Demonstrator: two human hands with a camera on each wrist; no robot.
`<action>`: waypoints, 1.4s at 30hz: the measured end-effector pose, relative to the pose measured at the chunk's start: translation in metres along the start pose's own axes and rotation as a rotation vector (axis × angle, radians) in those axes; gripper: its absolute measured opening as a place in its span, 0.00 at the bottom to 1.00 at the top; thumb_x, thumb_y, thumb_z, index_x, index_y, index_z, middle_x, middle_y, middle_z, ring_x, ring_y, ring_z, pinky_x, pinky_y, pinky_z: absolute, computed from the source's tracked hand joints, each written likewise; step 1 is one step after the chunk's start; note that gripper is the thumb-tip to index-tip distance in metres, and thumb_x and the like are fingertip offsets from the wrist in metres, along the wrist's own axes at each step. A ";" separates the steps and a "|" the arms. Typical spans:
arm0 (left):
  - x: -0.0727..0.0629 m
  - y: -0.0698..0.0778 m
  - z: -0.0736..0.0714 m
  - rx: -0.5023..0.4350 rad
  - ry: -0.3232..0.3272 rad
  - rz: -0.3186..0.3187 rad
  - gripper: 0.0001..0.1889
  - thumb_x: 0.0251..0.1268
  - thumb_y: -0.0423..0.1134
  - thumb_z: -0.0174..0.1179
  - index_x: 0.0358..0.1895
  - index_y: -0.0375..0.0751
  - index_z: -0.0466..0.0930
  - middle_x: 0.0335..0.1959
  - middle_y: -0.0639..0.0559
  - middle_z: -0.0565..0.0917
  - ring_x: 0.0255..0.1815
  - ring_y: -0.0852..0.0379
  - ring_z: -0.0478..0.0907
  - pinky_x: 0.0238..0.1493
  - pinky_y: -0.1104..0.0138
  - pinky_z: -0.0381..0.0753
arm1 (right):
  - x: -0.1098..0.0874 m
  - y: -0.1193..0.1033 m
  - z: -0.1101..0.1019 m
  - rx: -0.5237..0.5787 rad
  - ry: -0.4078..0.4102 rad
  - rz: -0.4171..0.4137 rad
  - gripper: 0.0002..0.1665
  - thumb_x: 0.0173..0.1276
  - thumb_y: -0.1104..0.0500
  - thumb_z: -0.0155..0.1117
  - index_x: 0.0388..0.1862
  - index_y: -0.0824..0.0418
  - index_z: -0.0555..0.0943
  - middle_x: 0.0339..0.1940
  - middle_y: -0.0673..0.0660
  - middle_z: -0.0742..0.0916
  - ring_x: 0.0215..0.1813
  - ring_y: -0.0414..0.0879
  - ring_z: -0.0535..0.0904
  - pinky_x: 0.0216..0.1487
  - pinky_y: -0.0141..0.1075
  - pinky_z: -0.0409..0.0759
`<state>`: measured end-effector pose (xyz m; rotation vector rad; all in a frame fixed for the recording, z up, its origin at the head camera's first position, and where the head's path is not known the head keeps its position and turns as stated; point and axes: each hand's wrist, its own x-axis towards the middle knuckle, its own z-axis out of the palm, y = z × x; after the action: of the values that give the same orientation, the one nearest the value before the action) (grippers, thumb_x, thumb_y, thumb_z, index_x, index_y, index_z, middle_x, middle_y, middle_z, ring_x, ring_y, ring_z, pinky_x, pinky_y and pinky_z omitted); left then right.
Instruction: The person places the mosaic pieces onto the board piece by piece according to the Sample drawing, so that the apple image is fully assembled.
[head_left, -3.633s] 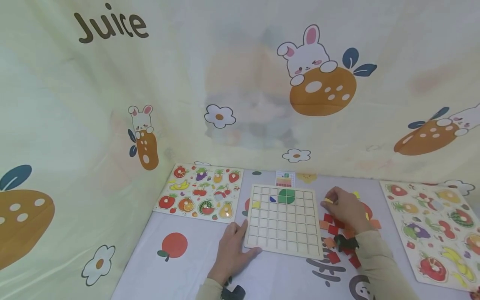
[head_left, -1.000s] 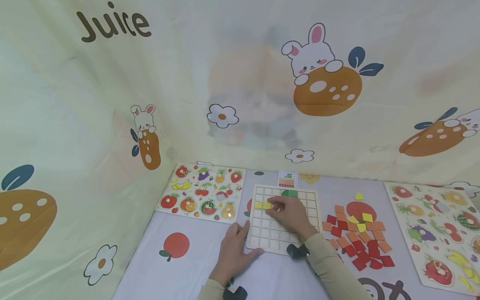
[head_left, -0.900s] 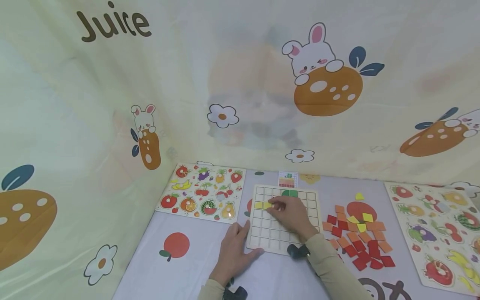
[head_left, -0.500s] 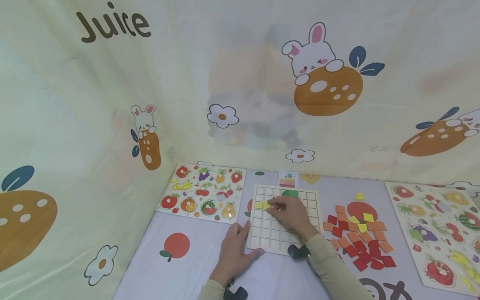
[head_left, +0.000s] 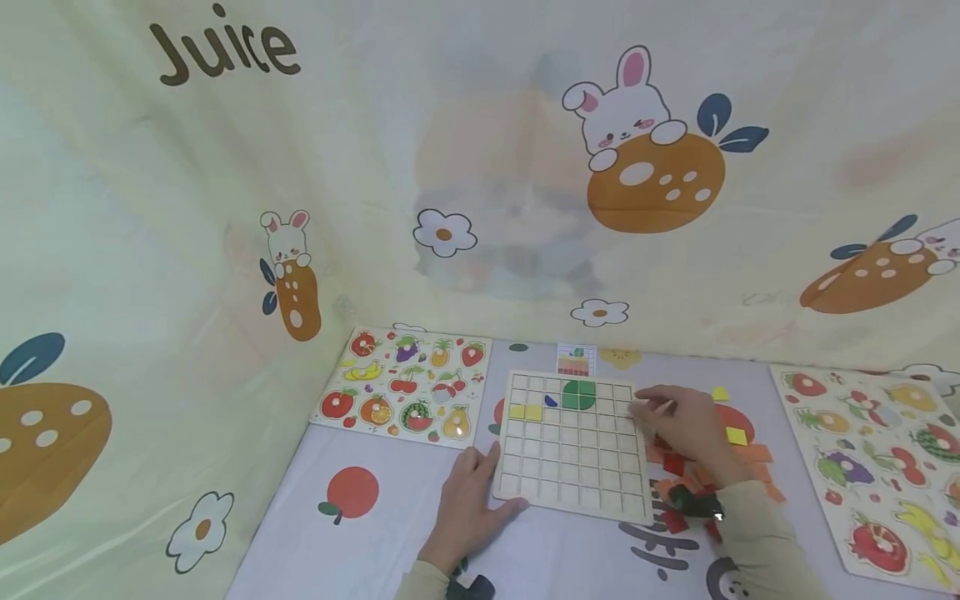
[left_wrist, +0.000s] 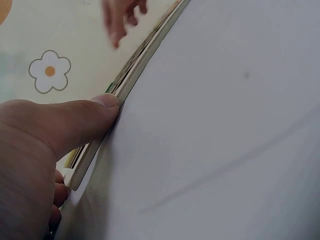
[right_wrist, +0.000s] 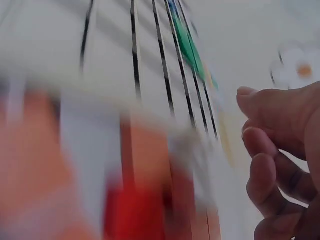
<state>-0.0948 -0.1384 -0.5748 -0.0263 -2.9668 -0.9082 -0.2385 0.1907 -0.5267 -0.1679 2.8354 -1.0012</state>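
My left hand [head_left: 465,504] holds the near left corner of a pale wooden grid board [head_left: 570,468], thumb along the front edge and fingers at the left side. In the left wrist view the thumb [left_wrist: 85,117] presses against the board's edge. Two yellow square tiles [head_left: 533,412] sit side by side in cells at the board's left. A small blue piece [head_left: 551,401] and a green leaf shape [head_left: 579,395] lie in upper cells. Over the board's right edge hovers my right hand [head_left: 686,425], fingers loosely bent; the right wrist view shows nothing between them.
Red tiles [head_left: 674,463], orange tiles [head_left: 752,452] and yellow tiles [head_left: 737,436] lie right of the board, partly under my right arm. A small pattern card [head_left: 576,360] lies behind it. Fruit puzzle boards stand left [head_left: 401,385] and right [head_left: 873,467].
My right hand brought a yellow tile from the right to the cell beside the first one, let go, and moved back right to the board's edge. The left hand stays put.
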 end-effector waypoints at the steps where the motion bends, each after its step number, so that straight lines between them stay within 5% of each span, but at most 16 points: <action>1: 0.000 0.000 0.000 0.001 -0.002 -0.001 0.50 0.59 0.63 0.75 0.82 0.46 0.67 0.41 0.60 0.63 0.43 0.65 0.58 0.39 0.71 0.61 | -0.002 0.010 -0.008 -0.019 0.001 0.010 0.31 0.72 0.40 0.72 0.64 0.59 0.85 0.48 0.62 0.89 0.44 0.53 0.80 0.34 0.39 0.79; 6: -0.001 -0.003 -0.003 0.002 -0.012 -0.014 0.50 0.60 0.64 0.75 0.82 0.46 0.66 0.42 0.59 0.64 0.43 0.65 0.59 0.40 0.71 0.61 | -0.013 0.049 -0.036 -0.117 -0.014 0.023 0.42 0.68 0.31 0.72 0.63 0.63 0.84 0.47 0.64 0.90 0.45 0.55 0.82 0.37 0.41 0.80; 12: -0.002 -0.005 -0.003 -0.006 -0.007 -0.024 0.50 0.60 0.64 0.74 0.82 0.46 0.66 0.42 0.59 0.63 0.43 0.64 0.59 0.40 0.71 0.62 | -0.020 0.066 -0.049 -0.185 -0.093 0.004 0.44 0.62 0.30 0.75 0.59 0.65 0.86 0.44 0.61 0.90 0.44 0.54 0.82 0.39 0.46 0.82; 20: -0.001 -0.003 -0.002 -0.024 -0.009 -0.014 0.50 0.60 0.64 0.74 0.82 0.47 0.66 0.42 0.59 0.63 0.43 0.65 0.59 0.40 0.71 0.61 | -0.023 0.072 -0.049 -0.184 -0.102 0.053 0.42 0.63 0.34 0.77 0.59 0.66 0.82 0.50 0.68 0.88 0.48 0.60 0.83 0.47 0.57 0.84; 28: 0.000 0.000 -0.001 -0.017 -0.001 -0.016 0.50 0.59 0.64 0.75 0.82 0.47 0.66 0.42 0.60 0.64 0.43 0.65 0.59 0.40 0.71 0.61 | -0.026 0.070 -0.047 -0.144 -0.092 0.072 0.40 0.65 0.40 0.78 0.62 0.69 0.79 0.46 0.66 0.89 0.38 0.49 0.83 0.41 0.47 0.87; 42: -0.002 0.001 -0.003 -0.024 -0.020 -0.024 0.50 0.60 0.64 0.74 0.82 0.46 0.66 0.42 0.59 0.63 0.42 0.65 0.59 0.40 0.71 0.61 | -0.028 0.065 -0.045 -0.116 -0.122 0.078 0.32 0.68 0.47 0.76 0.57 0.71 0.80 0.43 0.64 0.88 0.38 0.49 0.82 0.40 0.46 0.87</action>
<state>-0.0930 -0.1388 -0.5722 -0.0003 -2.9807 -0.9518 -0.2224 0.2725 -0.5305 -0.1244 2.7660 -0.7834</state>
